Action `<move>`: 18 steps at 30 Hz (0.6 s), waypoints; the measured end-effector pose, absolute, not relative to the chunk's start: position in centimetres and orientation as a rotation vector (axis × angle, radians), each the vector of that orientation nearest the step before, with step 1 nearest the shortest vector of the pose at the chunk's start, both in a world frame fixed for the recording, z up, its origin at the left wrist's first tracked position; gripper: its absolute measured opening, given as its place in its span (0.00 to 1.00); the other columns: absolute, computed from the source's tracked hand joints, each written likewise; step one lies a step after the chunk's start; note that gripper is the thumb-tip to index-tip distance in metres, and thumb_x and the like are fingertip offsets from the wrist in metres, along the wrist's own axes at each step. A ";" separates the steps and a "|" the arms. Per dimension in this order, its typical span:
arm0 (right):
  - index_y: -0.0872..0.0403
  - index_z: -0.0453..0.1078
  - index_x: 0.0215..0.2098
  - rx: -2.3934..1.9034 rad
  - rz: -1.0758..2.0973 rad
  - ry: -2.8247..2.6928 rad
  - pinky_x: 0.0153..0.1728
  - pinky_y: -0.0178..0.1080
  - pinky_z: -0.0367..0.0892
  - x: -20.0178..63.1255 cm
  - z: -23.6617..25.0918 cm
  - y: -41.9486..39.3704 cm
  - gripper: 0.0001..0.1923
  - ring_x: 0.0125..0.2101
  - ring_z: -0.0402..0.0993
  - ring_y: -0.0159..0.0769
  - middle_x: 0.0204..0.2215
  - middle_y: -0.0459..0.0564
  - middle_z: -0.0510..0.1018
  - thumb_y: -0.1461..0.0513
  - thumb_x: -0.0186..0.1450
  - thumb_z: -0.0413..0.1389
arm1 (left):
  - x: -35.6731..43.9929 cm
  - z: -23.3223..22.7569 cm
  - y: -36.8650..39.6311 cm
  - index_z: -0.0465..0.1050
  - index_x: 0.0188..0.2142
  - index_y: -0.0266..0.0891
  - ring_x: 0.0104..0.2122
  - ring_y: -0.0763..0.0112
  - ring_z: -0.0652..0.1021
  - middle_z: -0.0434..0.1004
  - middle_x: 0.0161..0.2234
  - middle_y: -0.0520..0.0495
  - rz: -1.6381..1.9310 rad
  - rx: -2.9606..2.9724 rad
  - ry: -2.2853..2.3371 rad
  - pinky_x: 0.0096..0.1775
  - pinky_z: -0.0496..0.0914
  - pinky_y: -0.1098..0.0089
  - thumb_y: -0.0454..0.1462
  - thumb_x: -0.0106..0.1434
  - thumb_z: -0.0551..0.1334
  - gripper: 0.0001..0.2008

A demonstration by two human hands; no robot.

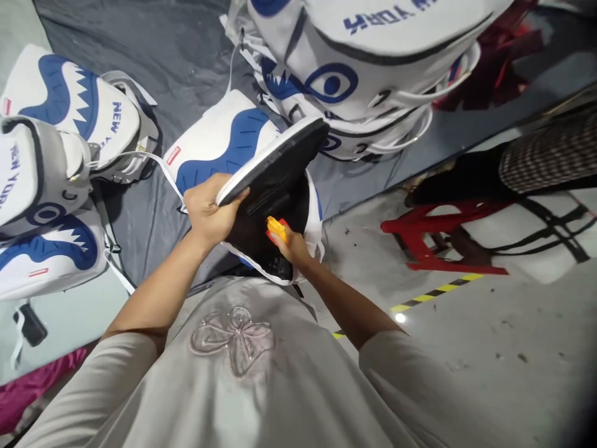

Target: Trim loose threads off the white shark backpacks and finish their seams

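Note:
A white backpack (252, 134) with a blue toothed-mouth design lies in front of me, its black inside showing. My left hand (209, 208) grips the edge of its raised flap (275, 152), thumb on the black underside and fingers on the outer side. In my right hand (295, 247) is a small yellow-and-red tool (278, 229), held over the black lining at the bag's opening. Its working end is hidden, so I cannot tell its exact kind. A white strap runs from the bag toward the left.
More white-and-blue backpacks are stacked at the upper right (373, 74) and at the left (51, 186) on the grey-covered table (181, 43). A black phone-like object (32, 325) lies lower left. Right, a red stool (420, 233) stands on the floor beside a person's checked sleeve or trouser leg (550, 149).

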State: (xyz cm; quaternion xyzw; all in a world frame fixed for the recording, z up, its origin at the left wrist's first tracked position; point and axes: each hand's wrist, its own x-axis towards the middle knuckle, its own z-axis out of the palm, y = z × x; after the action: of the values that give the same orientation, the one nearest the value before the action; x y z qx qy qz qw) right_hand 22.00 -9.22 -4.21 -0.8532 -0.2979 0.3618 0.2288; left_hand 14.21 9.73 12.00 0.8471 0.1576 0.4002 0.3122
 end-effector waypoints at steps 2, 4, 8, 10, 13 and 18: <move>0.56 0.67 0.62 -2.270 0.967 -0.800 0.54 0.41 0.70 22.3 -4.5 -9.6 0.25 0.52 0.77 0.45 0.50 0.56 0.81 0.53 0.71 0.51 | 14.2 11.8 10.0 0.74 0.27 0.38 0.22 0.78 0.67 0.64 0.21 0.54 1.067 2.252 0.395 0.29 0.62 0.75 0.53 0.65 0.59 0.22; 0.55 0.68 0.61 -2.197 0.945 -0.798 0.57 0.39 0.68 22.7 -4.5 -9.9 0.24 0.54 0.76 0.42 0.52 0.53 0.80 0.55 0.71 0.52 | 14.2 11.2 10.6 0.74 0.27 0.38 0.22 0.77 0.66 0.63 0.21 0.54 1.068 2.257 0.427 0.30 0.62 0.74 0.55 0.65 0.59 0.23; 0.53 0.67 0.63 -2.079 0.925 -0.831 0.62 0.37 0.63 23.4 -4.0 -10.3 0.24 0.58 0.72 0.36 0.57 0.47 0.77 0.58 0.70 0.51 | 14.0 10.0 12.3 0.72 0.26 0.38 0.23 0.76 0.64 0.60 0.20 0.55 1.065 2.240 0.564 0.30 0.62 0.72 0.58 0.63 0.59 0.26; 0.52 0.66 0.63 -2.055 0.922 -0.834 0.63 0.38 0.63 23.6 -3.9 -10.4 0.24 0.58 0.72 0.35 0.57 0.46 0.77 0.57 0.71 0.50 | 13.7 9.6 12.8 0.71 0.25 0.38 0.23 0.75 0.64 0.60 0.20 0.55 1.050 2.241 0.603 0.30 0.63 0.72 0.59 0.62 0.59 0.26; 0.52 0.65 0.64 -2.052 0.930 -0.825 0.62 0.40 0.64 23.6 -3.7 -10.5 0.24 0.57 0.73 0.36 0.56 0.47 0.78 0.56 0.71 0.49 | 13.3 9.3 13.1 0.72 0.26 0.38 0.24 0.75 0.65 0.61 0.21 0.54 0.997 2.247 0.620 0.32 0.64 0.72 0.58 0.63 0.59 0.25; 0.53 0.65 0.64 -2.059 0.951 -0.854 0.62 0.37 0.63 24.3 -3.0 -10.5 0.24 0.59 0.70 0.35 0.58 0.46 0.75 0.56 0.71 0.49 | 13.0 9.0 13.1 0.73 0.26 0.38 0.25 0.75 0.68 0.62 0.21 0.54 0.945 2.217 0.618 0.34 0.66 0.71 0.55 0.62 0.62 0.22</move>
State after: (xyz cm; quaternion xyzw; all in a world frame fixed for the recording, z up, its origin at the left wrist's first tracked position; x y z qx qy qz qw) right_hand 24.31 -10.48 -3.05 -0.7954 -0.3300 0.3673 0.3514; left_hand 12.99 13.11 8.97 0.8439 0.2352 0.3597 0.3213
